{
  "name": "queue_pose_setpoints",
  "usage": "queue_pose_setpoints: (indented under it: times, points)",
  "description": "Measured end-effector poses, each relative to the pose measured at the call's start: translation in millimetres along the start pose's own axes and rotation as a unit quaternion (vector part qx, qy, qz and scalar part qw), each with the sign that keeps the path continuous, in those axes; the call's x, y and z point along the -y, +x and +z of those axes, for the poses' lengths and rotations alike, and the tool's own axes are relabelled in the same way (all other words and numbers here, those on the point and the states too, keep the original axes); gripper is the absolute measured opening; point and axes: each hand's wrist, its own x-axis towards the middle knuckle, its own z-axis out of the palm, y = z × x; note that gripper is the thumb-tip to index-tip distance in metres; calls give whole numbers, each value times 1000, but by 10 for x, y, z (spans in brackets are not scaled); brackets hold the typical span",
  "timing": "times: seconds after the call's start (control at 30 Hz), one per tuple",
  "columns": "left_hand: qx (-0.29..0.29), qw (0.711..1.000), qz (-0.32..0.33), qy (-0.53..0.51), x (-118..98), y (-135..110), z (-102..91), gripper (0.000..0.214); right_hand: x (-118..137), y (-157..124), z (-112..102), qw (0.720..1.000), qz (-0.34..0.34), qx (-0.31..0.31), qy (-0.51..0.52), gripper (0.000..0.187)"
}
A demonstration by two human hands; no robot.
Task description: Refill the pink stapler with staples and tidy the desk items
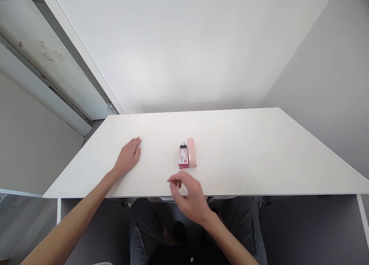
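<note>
My left hand [129,156] lies flat on the white table [245,153], palm down, fingers stretched out and together, holding nothing. My right hand [188,195] hovers over the table's front edge, a little blurred, fingers loosely curled and apart, with nothing visible in them. Just beyond it, mid-table, sit a small red and white box [183,158] with a dark piece at its far end, and a pale pink oblong block [191,152] touching the box's right side. My right hand is the nearer one to them.
White walls stand behind and to the right of the table. A whiteboard panel [43,53] leans along the left wall. My dark-trousered legs [150,226] show below the table's front edge.
</note>
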Motion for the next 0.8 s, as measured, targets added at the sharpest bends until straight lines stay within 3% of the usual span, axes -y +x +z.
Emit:
queue_pose_setpoints:
  times: [0.1, 0.23, 0.37, 0.53, 0.8]
  points:
    - [-7, 1000, -9, 2, -39, -20, 32, 58, -12, 165, 429, 996, 26, 77, -29, 33]
    - [-17, 1000, -11, -2, -56, -44, 73, 55, -298, 545, 884, 979, 130, 79, -137, 57]
    - [-25, 1000, -10, -6, -27, -62, 86, 54, -609, 924, 1141, 967, 133, 54, -211, 68]
    - [-21, 1000, -12, -17, -40, -68, 65, 53, -791, 1160, 1087, 939, 158, 15, -304, 73]
    - [-16, 1000, -19, -12, -70, -74, 24, 54, -868, 1081, 746, 923, 170, 26, -344, 80]
